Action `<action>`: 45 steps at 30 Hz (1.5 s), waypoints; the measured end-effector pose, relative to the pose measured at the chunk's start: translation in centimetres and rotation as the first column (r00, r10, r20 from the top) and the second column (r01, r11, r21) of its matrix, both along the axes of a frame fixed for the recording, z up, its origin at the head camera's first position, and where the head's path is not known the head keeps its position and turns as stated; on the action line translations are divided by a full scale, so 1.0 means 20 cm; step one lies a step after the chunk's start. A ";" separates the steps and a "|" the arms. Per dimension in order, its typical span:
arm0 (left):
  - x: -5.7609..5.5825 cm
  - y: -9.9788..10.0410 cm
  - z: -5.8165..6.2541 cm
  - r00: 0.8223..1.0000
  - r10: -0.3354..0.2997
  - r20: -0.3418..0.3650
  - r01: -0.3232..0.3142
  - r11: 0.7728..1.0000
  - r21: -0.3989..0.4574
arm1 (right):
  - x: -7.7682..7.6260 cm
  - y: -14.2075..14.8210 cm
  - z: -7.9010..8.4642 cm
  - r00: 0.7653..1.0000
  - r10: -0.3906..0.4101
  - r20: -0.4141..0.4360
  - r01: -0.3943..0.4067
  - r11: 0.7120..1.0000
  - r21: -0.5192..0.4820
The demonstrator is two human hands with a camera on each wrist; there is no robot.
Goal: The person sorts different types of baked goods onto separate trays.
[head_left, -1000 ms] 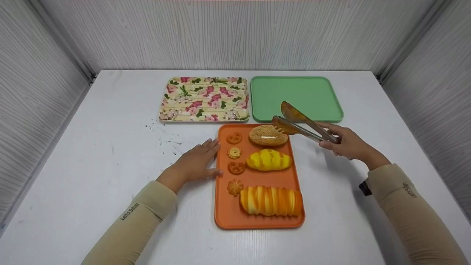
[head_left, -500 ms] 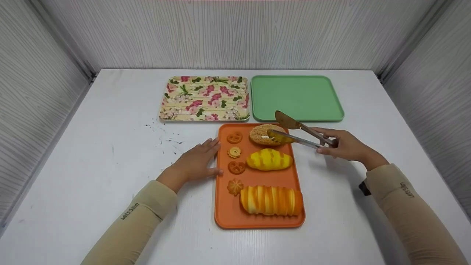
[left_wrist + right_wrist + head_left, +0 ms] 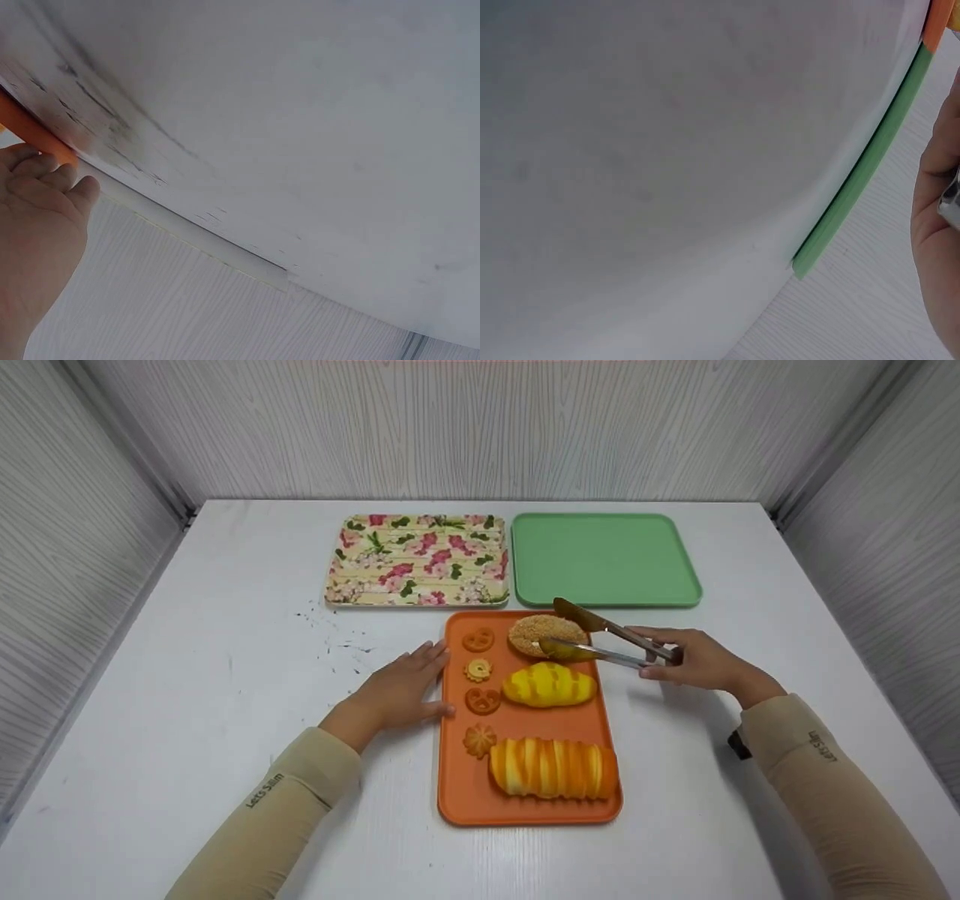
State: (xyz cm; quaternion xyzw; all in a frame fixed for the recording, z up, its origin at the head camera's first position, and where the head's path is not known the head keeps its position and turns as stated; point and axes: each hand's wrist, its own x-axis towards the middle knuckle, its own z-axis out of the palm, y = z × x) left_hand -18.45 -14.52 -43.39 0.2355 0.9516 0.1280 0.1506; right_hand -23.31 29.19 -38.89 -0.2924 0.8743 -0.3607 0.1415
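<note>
My right hand (image 3: 697, 661) grips a pair of tongs (image 3: 622, 634) with metal arms and brown tips. The tips spread apart over the right end of a seeded bun (image 3: 536, 631); the near tip covers part of it. That bun lies at the far end of an orange tray (image 3: 525, 724). My left hand (image 3: 401, 686) rests against the tray's left edge with its fingers straight. Also on the tray are a yellow striped bread (image 3: 550, 685), a large ridged loaf (image 3: 553, 769) and several cookies, among them a pretzel-shaped one (image 3: 482, 701). In the right wrist view the tongs' metal end (image 3: 951, 202) shows in the palm.
Behind the orange tray, a floral tray (image 3: 420, 561) stands at the left and a green tray (image 3: 606, 559) at the right, side by side. Dark marks (image 3: 337, 637) speckle the white table (image 3: 225, 660). Grey wood-patterned panels (image 3: 480, 431) enclose it at the back and sides.
My right hand has moved slightly left and toward me, bringing the tongs' tips down from above the bun's right end to either side of it. The left hand and tray stay put.
</note>
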 end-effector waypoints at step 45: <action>0.00 0.00 -0.01 1.000 0.019 0.010 -0.020 1.000 0.014 | -0.20 0.03 -0.07 0.966 -0.246 -0.079 0.238 0.966 -0.099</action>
